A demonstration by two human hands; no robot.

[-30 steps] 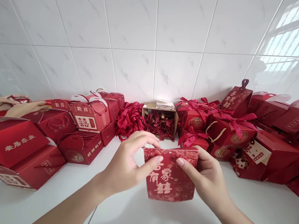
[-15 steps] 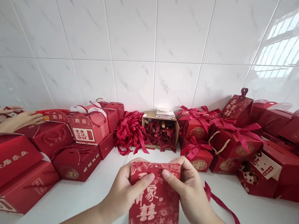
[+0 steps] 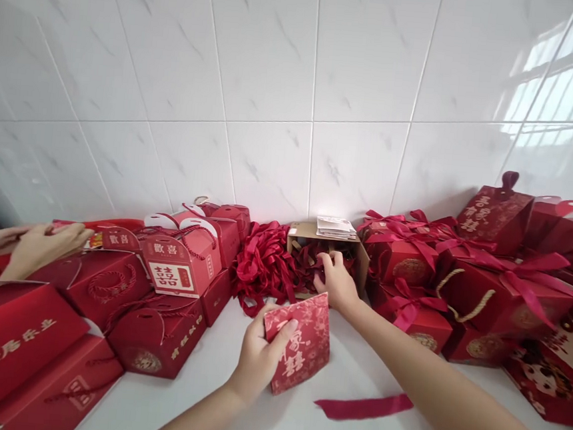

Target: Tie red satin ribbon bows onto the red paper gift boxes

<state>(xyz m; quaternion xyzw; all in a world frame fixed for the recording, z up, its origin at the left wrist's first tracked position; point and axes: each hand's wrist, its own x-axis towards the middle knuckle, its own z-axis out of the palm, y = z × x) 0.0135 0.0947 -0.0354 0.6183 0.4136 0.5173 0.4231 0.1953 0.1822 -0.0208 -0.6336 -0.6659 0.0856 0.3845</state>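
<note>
Right hand (image 3: 337, 281) is off the red printed packet (image 3: 304, 347), now at the mouth of the open carton (image 3: 363, 268), right of center in frame. Both hands had the packet in the two earlier frames; now only the left hand (image 3: 258, 356) grips it, by its left side. Packet went from roughly upright to tilted, right side up. Ribbon strip (image 3: 364, 407): out of view 1.0 s ago, curving down at lower right 0.5 s ago, now nearly level, lower center-right. View shifted too: carton sits farther right in frame.
</note>
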